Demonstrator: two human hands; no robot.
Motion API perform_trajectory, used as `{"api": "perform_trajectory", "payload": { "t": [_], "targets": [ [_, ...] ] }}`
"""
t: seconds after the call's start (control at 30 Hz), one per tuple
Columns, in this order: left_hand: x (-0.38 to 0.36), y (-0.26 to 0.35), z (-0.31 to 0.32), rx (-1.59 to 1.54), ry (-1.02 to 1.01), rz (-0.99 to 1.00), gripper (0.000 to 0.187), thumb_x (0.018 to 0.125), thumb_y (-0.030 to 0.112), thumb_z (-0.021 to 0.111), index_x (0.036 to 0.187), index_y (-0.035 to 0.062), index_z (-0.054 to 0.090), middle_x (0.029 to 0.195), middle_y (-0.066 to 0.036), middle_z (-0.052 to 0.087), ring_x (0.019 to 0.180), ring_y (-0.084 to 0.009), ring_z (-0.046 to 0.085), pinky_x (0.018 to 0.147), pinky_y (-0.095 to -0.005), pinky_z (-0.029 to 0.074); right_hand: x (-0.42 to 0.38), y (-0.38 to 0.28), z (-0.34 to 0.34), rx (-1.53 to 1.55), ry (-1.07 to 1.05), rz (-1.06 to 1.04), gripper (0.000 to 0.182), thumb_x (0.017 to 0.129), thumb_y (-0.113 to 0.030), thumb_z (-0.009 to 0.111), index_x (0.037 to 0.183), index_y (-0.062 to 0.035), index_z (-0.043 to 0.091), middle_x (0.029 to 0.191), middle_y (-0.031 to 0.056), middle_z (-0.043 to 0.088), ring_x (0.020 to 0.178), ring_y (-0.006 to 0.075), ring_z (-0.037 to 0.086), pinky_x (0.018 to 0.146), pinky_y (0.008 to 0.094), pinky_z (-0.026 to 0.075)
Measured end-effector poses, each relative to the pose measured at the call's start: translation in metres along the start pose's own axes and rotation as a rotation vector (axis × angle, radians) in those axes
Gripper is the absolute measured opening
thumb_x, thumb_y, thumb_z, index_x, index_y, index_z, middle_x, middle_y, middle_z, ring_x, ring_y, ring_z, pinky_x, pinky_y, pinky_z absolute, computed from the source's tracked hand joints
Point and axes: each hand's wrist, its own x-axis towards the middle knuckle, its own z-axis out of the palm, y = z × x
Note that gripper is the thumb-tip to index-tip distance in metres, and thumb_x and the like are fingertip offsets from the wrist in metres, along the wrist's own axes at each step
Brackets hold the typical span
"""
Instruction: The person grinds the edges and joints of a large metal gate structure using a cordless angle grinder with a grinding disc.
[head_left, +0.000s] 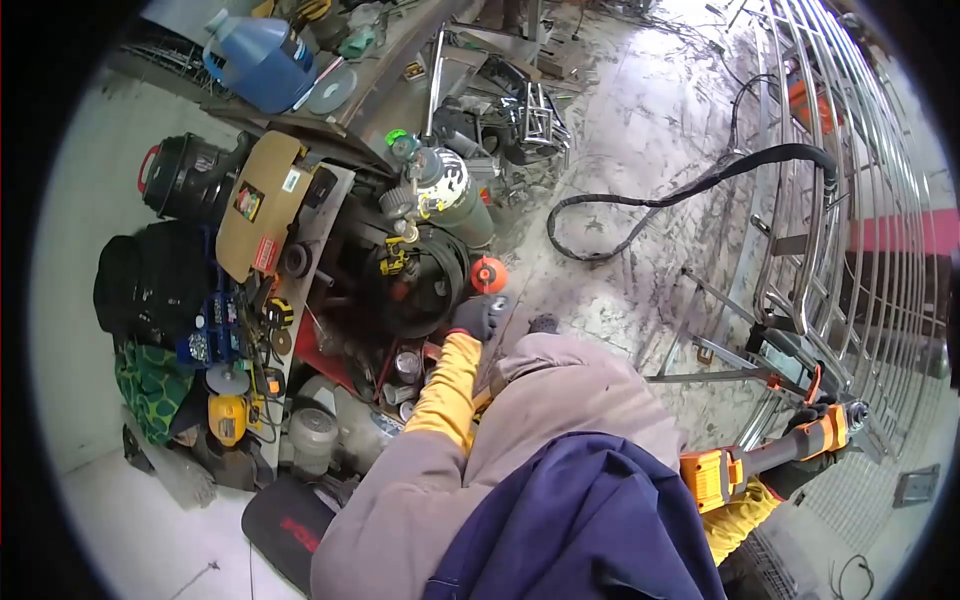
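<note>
Yellow and black, the cordless angle grinder [778, 454] lay clamped in the gloved right hand [806, 472] beside steel-tube frames [806, 260] on the workshop's smudged, pale floor [655, 110]. The left hand [479, 318], its grip unclear, was at an orange disc [489, 275] near a gas cylinder [462, 208].

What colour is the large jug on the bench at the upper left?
The jug is blue, seen best in the head view.

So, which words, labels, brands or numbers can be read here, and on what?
Nothing reads with certainty.
Black case: red letters, too blurred.
Cardboard: red label and white label, too small.
Blue jug: label too small.
Power tool: no legible lettering.
</note>
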Motion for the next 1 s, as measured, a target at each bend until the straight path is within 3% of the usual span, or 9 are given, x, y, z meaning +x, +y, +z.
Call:
{"api": "perform_trajectory", "payload": {
  "t": [0.07,0.2,0.33,0.4,0.47,0.53,0.57,0.7,1.0],
  "targets": [
    [0.023,0.026,0.034,-0.017,-0.014,-0.206,0.049,0.083,0.02,0.085,0.13,0.0135,0.075,0.109,-0.015,0.08,0.097,-0.0344,0.078,0.084,-0.0459,0.062,-0.034,-0.03,-0.008,0.353,-0.111,0.218,0.042,0.109,-0.041,0.059,0.135,-0.0086,0.061,0.113,0.008,0.07,0.092,0.022,0.068,0.075,0.0397,0.059],
    [0.03,0.122,0.052,0.732,0.028,0.243,0.04,0.086,0.017,0.078,0.126,0.0131,0.076,0.108,-0.015,0.081,0.1,-0.0358,0.078,0.088,-0.0462,0.06,-0.095,-0.082,-0.017,0.891,-0.281,0.542,0.061,0.108,-0.052,0.057,0.151,-0.008,0.056,0.131,0.0097,0.07,0.108,0.026,0.071,0.086,0.0437,0.062],
    [0.071,0.148,0.054,0.815,0.313,0.604,0.021,0.088,0.012,0.078,0.109,0.0087,0.078,0.097,-0.013,0.08,0.087,-0.0307,0.076,0.078,-0.0418,0.059,-0.089,-0.065,-0.064,0.942,0.177,0.462,0.065,0.11,-0.055,0.044,0.162,-0.0142,0.046,0.154,0.0061,0.054,0.134,0.0255,0.055,0.106,0.0471,0.047],
    [0.077,0.222,0.048,-0.376,0.368,-0.057,0.02,0.088,0.024,0.08,0.097,0.006,0.076,0.083,-0.014,0.076,0.075,-0.0252,0.074,0.071,-0.0417,0.057,-0.065,-0.048,-0.097,0.944,0.416,0.406,0.068,0.112,-0.057,0.038,0.167,-0.0173,0.041,0.166,0.0043,0.046,0.147,0.0252,0.046,0.116,0.0487,0.039],
    [0.067,0.304,0.002,-0.36,0.47,0.21,0.027,0.09,0.026,0.079,0.094,0.0019,0.069,0.073,-0.014,0.072,0.073,-0.0205,0.071,0.068,-0.041,0.055,-0.032,-0.026,-0.14,0.921,0.662,0.349,0.071,0.113,-0.058,0.031,0.172,-0.0204,0.036,0.177,0.0025,0.038,0.16,0.025,0.038,0.126,0.0504,0.031],
    [0.068,0.374,-0.065,-0.07,0.644,0.444,0.03,0.095,0.033,0.073,0.095,0.0031,0.069,0.076,-0.018,0.073,0.071,-0.0318,0.074,0.067,-0.0467,0.057,-0.103,-0.077,-0.064,0.28,-0.016,-0.046,0.06,0.109,-0.027,0.06,0.162,-0.0073,0.042,0.129,0.0168,0.065,0.101,0.0286,0.07,0.085,0.046,0.063],
    [0.08,0.402,-0.101,0.06,0.747,0.438,0.024,0.095,0.025,0.075,0.096,0.0009,0.074,0.082,-0.014,0.075,0.073,-0.0188,0.069,0.07,-0.0419,0.056,-0.104,-0.076,-0.065,0.282,-0.013,-0.047,0.06,0.109,-0.027,0.06,0.162,-0.0073,0.042,0.129,0.0168,0.065,0.101,0.0286,0.07,0.085,0.046,0.063],
    [0.093,0.498,-0.227,0.666,1.238,0.757,0.018,0.094,0.029,0.071,0.096,0.0117,0.073,0.09,-0.019,0.074,0.085,-0.0443,0.072,0.072,-0.0546,0.057,-0.105,-0.07,-0.066,0.35,-0.042,-0.002,0.059,0.109,-0.03,0.06,0.16,-0.0072,0.043,0.129,0.0162,0.065,0.102,0.0282,0.07,0.085,0.0459,0.063],
    [0.131,0.522,-0.358,1.126,1.12,0.375,0.029,0.096,0.038,0.071,0.113,0.0154,0.077,0.114,-0.016,0.078,0.108,-0.0375,0.075,0.092,-0.051,0.059,-0.099,-0.058,-0.088,0.467,-0.087,0.08,0.057,0.109,-0.036,0.059,0.157,-0.0072,0.047,0.128,0.0148,0.067,0.102,0.0273,0.07,0.085,0.0457,0.063]
  ]
}}
